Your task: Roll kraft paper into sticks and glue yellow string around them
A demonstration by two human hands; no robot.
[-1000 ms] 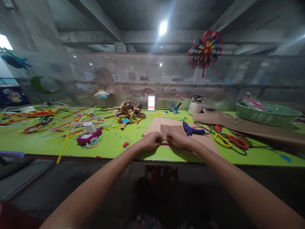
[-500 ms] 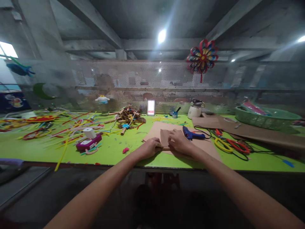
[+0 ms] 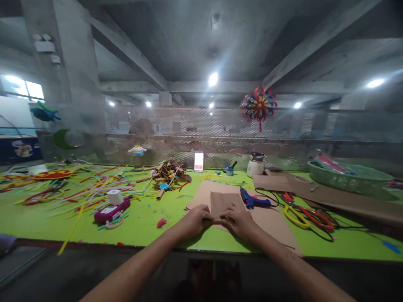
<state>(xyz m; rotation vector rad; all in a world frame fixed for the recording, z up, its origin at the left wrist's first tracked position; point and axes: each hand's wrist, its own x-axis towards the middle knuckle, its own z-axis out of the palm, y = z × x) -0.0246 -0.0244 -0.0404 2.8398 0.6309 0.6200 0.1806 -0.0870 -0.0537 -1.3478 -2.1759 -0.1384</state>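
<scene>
My left hand (image 3: 194, 220) and my right hand (image 3: 238, 219) lie close together on the near edge of a small brown cardboard piece (image 3: 223, 201), fingers curled and pinching its rolled edge. That piece rests on a larger brown cardboard sheet (image 3: 270, 222) on the green table (image 3: 141, 220). A blue glue gun (image 3: 253, 200) lies just beyond my right hand.
Yellow and red scissors (image 3: 307, 216) and black cable lie to the right, with more cardboard and a green basket (image 3: 349, 174) behind. Left: coloured strips, a purple tape dispenser (image 3: 112, 207), a pile of brown rolls (image 3: 168, 174). A kettle (image 3: 255, 164) and mesh screen stand at the back.
The camera has tilted upward, so the table and hands sit lower in view. Both hands stay at the small cardboard's near edge, the right hand shifting slightly back toward it.
</scene>
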